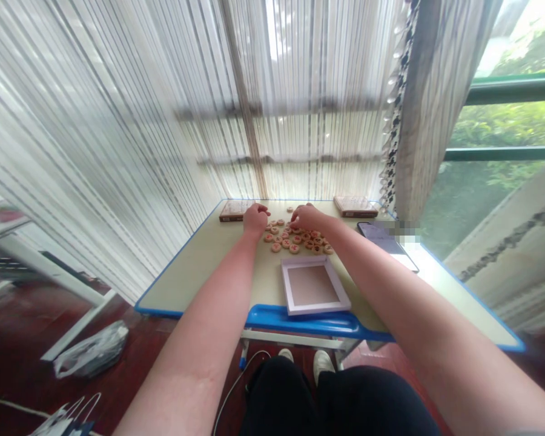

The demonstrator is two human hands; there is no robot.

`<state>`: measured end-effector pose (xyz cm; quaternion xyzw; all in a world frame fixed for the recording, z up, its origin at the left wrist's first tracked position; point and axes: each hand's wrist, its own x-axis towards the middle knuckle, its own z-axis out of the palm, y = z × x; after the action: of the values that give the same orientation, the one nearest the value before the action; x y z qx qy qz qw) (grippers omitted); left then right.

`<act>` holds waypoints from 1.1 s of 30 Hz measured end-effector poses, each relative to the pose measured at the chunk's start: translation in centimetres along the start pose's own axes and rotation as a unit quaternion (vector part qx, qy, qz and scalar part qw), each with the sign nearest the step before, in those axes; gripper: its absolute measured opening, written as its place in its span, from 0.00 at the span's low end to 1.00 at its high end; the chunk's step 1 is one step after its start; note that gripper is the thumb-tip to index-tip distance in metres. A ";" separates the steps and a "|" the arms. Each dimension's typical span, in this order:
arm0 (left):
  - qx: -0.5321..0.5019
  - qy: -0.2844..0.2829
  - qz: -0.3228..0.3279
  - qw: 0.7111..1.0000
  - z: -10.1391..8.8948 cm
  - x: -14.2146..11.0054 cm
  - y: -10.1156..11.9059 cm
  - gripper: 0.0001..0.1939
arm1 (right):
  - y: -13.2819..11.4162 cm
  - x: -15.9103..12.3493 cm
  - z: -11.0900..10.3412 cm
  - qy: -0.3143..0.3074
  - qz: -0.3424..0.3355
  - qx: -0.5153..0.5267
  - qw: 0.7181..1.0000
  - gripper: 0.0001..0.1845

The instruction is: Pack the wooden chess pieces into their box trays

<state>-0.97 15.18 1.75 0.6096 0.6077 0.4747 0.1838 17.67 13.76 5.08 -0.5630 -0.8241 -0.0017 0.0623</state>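
Round wooden Chinese chess pieces point(297, 240), several with red characters and others with dark ones, lie loosely grouped on the desk between and below my hands. At the left edge of the group is my left hand point(255, 218), its fingers curled in; whatever they hold is hidden. My right hand point(309, 215) reaches over the far side of the group, fingers bent down and closed at the pieces, and I cannot make out what is in them. A lone chess piece point(290, 209) sits farther back between the hands.
A shallow pale open box part point(286, 284) lies near the desk's front edge. Flat boxes stand at the back left point(231, 210) and back right point(356, 206). A dark tablet or phone point(381, 239) rests at right. Curtains point(318, 145) hang behind the blue-edged desk point(186, 266).
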 end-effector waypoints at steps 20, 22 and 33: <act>0.133 -0.035 0.119 0.983 -0.4 -1.8 1.0 0.12 | -0.6 -12.8 -0.9 0.106 -0.019 0.296 0.949 0.13; 0.155 -0.039 0.135 0.978 -0.5 -2.1 1.2 0.12 | -0.2 -12.5 -1.2 0.071 -0.040 0.319 0.944 0.14; 0.224 -0.245 0.226 0.916 -2.7 -5.0 6.9 0.11 | 2.7 -12.4 -1.9 0.103 -0.005 0.250 0.963 0.13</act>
<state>1.71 8.26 6.83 0.8531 0.4801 0.1904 0.0737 24.80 3.05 5.52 -0.5220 -0.7903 0.1460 0.2858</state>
